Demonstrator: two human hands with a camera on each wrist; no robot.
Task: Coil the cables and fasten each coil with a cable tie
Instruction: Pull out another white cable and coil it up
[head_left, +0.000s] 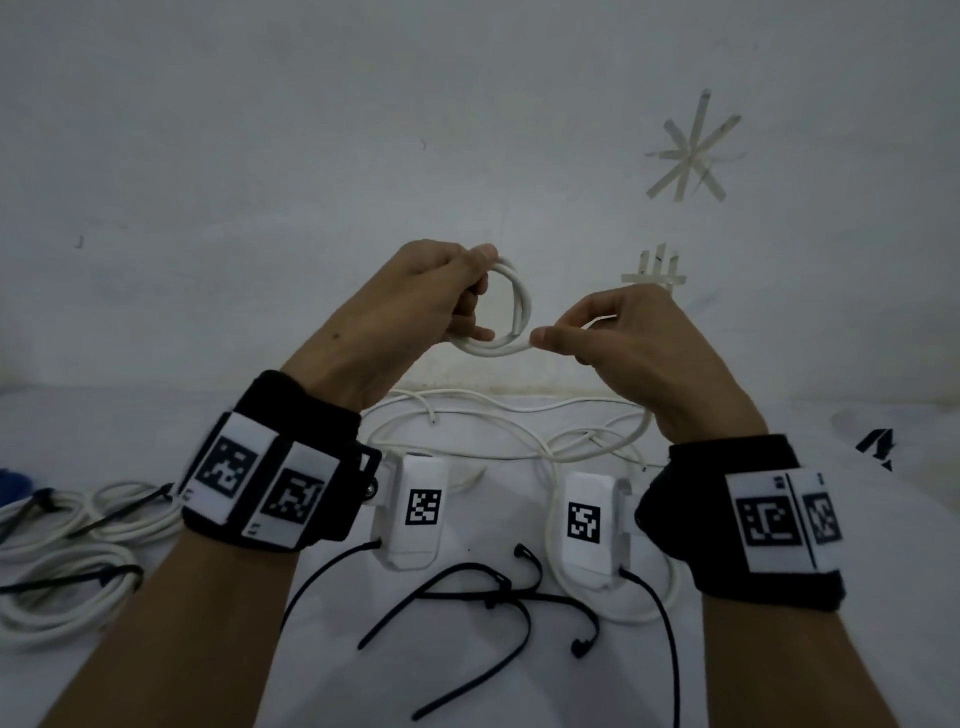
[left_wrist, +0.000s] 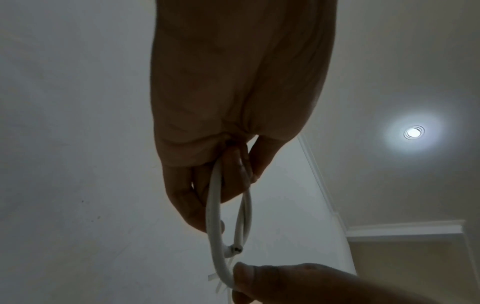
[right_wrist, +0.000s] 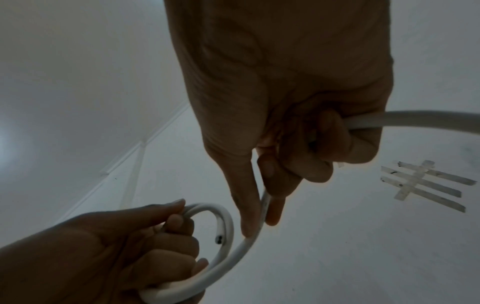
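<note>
In the head view my left hand (head_left: 467, 296) grips a small coil of white cable (head_left: 522, 306), held up in front of the wall. In the left wrist view the coil (left_wrist: 214, 205) hangs from those curled fingers, its cut end showing. My right hand (head_left: 550, 340) pinches the same cable at the coil's lower right between thumb and forefinger. In the right wrist view the cable (right_wrist: 244, 244) passes through that fist and leaves to the right. Its loose tail (head_left: 519, 431) lies in tangled loops on the white table. Several black cable ties (head_left: 493, 597) lie near the front.
Two white coils bound with black ties (head_left: 67, 519) (head_left: 62, 603) lie at the table's left. Another white cable loop (head_left: 654, 603) lies under my right wrist. Strips of tape (head_left: 691, 150) stick to the wall just behind the table. A blue object (head_left: 10, 483) peeks in at the left edge.
</note>
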